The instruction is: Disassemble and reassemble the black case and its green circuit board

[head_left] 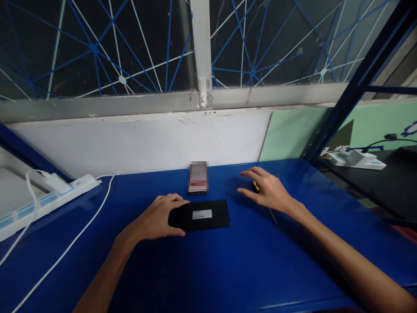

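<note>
A flat black device [203,214] with a white label lies on the blue table [228,269]. My left hand [159,216] grips its left end, thumb along the near edge and fingers over the far edge. My right hand [265,189] hovers to the right of it, fingers spread and stretched out, just over a small screwdriver with a yellow and black handle [256,186]. The screwdriver's thin shaft [273,216] shows below my wrist. A small phone-like object [197,177] stands behind the black device, its face blurred.
A white power strip [42,201] with a plugged charger and white cable [65,250] lies at the left. A white wall and window frame rise behind the table. At right, a blue post and a black bench hold another white power strip [356,158].
</note>
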{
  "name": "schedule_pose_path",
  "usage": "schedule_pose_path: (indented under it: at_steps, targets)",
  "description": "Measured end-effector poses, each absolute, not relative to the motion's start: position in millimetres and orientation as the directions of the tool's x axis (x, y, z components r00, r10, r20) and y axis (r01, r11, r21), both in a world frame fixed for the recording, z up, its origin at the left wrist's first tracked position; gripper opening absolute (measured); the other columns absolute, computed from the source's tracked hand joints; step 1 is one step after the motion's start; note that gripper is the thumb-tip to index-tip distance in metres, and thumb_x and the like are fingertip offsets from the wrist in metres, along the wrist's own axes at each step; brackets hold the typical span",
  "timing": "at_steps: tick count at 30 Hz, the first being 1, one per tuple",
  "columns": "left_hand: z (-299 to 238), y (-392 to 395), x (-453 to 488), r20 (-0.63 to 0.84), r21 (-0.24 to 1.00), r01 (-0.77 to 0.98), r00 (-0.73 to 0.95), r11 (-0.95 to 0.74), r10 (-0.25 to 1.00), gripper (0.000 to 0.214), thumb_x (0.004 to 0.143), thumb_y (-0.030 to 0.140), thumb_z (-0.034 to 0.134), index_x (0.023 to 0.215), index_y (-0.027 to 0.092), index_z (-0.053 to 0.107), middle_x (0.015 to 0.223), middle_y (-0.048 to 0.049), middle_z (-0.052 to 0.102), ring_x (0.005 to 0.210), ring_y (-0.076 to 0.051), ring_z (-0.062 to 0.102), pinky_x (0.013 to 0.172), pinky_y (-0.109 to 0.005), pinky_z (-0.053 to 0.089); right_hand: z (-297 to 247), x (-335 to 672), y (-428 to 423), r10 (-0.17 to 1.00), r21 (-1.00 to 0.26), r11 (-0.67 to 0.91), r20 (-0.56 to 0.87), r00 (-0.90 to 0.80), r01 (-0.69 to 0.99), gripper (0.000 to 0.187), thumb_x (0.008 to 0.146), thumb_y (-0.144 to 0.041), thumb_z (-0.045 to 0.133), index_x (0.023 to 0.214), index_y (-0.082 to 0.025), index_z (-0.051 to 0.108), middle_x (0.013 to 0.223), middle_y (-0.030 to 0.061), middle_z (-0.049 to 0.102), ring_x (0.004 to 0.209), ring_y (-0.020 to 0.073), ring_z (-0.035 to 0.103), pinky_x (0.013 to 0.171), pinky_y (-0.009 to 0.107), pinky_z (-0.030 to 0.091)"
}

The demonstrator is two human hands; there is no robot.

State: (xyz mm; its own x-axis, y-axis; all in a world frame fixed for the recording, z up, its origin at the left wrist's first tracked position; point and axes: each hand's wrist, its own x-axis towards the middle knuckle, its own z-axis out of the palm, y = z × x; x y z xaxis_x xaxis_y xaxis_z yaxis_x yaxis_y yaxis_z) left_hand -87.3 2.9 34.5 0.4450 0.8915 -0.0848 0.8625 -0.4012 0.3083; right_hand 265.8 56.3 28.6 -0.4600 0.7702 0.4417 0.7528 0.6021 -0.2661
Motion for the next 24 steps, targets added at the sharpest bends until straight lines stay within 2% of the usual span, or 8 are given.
schedule_pose_path:
  at_steps: [1, 4, 8, 12, 15, 18, 21, 24]
  targets:
    - [34.8, 2.8, -88.4, -0.087, 0.311, 0.862, 0.444, -0.399, 0.892, 0.077, 0.065, 0.064, 0.071, 0.134, 0.037, 0.049, 0.128, -0.0062, 0.053, 0.109, -0.033, 0.052, 0.087, -0.046, 0.045, 28.8, 273.8, 62.0, 0.820, -0.255, 0.496, 0.453, -0.351, 0.830, 0.043, 0.087, -0.052, 0.054, 0.114, -0.019, 0.061, 0.107, 0.0132, 0.065, 0.090, 0.0289, 0.064, 0.073, 0.040, 0.051]
    - [35.2, 0.9, -83.4, -0.053, 0.306, 0.864, 0.436, -0.401, 0.898, 0.080, 0.068, 0.069, 0.066, 0.137, 0.035, 0.046, 0.133, -0.0075, 0.050, 0.114, -0.035, 0.048, 0.089, -0.048, 0.044, 21.5, 292.7, 77.3, 0.939, -0.224, 0.260, 0.285, -0.192, 0.939, 0.055, 0.078, -0.065, 0.058, 0.107, -0.019, 0.064, 0.075, 0.0086, 0.069, 0.071, 0.0298, 0.066, 0.055, 0.034, 0.046]
    - [35.4, -2.7, -56.4, 0.076, 0.287, 0.841, 0.458, -0.459, 0.886, 0.074, 0.074, 0.069, 0.061, 0.137, 0.033, 0.048, 0.136, -0.0080, 0.048, 0.118, -0.035, 0.045, 0.094, -0.051, 0.042, 4.0, 298.8, 88.2, 0.971, -0.353, 0.235, 0.123, -0.204, 0.906, 0.047, 0.068, -0.061, 0.069, 0.093, -0.020, 0.067, 0.067, 0.0059, 0.068, 0.066, 0.0265, 0.066, 0.051, 0.029, 0.042]
    - [35.1, -1.2, -22.4, 0.130, 0.247, 0.789, 0.548, -0.562, 0.826, 0.074, 0.073, 0.068, 0.063, 0.134, 0.028, 0.050, 0.135, -0.0091, 0.050, 0.118, -0.035, 0.046, 0.097, -0.052, 0.039, 1.7, 295.1, 89.3, 0.971, -0.503, 0.235, 0.092, -0.219, 0.832, 0.026, 0.076, -0.037, 0.066, 0.093, -0.018, 0.065, 0.057, 0.0005, 0.064, 0.052, 0.0189, 0.064, 0.049, 0.027, 0.045]
    - [33.2, 6.0, -4.1, 0.149, 0.221, 0.740, 0.618, -0.635, 0.772, 0.076, 0.073, 0.069, 0.063, 0.134, 0.025, 0.050, 0.133, -0.0100, 0.051, 0.120, -0.034, 0.046, 0.101, -0.051, 0.037, 11.7, 291.3, 86.0, 0.979, -0.718, 0.199, 0.120, -0.162, 0.667, 0.032, 0.082, -0.038, 0.060, 0.104, -0.015, 0.060, 0.058, 0.0003, 0.065, 0.041, 0.0162, 0.061, 0.042, 0.027, 0.046]
    - [28.3, 16.2, 8.9, 0.153, 0.240, 0.720, 0.634, -0.651, 0.758, 0.081, 0.070, 0.075, 0.060, 0.131, 0.022, 0.054, 0.131, -0.0110, 0.053, 0.119, -0.034, 0.049, 0.101, -0.050, 0.037, 21.0, 284.4, 80.4, 0.968, -0.916, 0.252, 0.237, -0.087, 0.311, 0.047, 0.081, -0.044, 0.063, 0.114, -0.013, 0.054, 0.060, 0.0012, 0.065, 0.045, 0.0192, 0.064, 0.042, 0.030, 0.051]
    - [22.3, 24.3, 20.4, 0.198, 0.240, 0.710, 0.632, -0.662, 0.750, 0.084, 0.069, 0.079, 0.057, 0.129, 0.021, 0.056, 0.127, -0.0114, 0.056, 0.117, -0.032, 0.051, 0.101, -0.048, 0.037, 22.5, 275.3, 74.6, 0.937, -0.924, 0.350, 0.347, -0.048, 0.154, 0.049, 0.079, -0.045, 0.067, 0.113, -0.014, 0.052, 0.066, 0.0022, 0.066, 0.052, 0.0202, 0.067, 0.051, 0.033, 0.056]
    - [18.0, 27.4, 29.3, 0.232, 0.230, 0.706, 0.629, -0.670, 0.742, 0.081, 0.069, 0.079, 0.057, 0.124, 0.020, 0.060, 0.120, -0.0108, 0.059, 0.114, -0.031, 0.053, 0.100, -0.047, 0.037, 18.6, 268.1, 70.8, 0.919, -0.905, 0.393, 0.390, -0.050, 0.162, 0.045, 0.080, -0.045, 0.066, 0.111, -0.017, 0.050, 0.073, 0.0036, 0.068, 0.057, 0.0203, 0.069, 0.058, 0.035, 0.058]
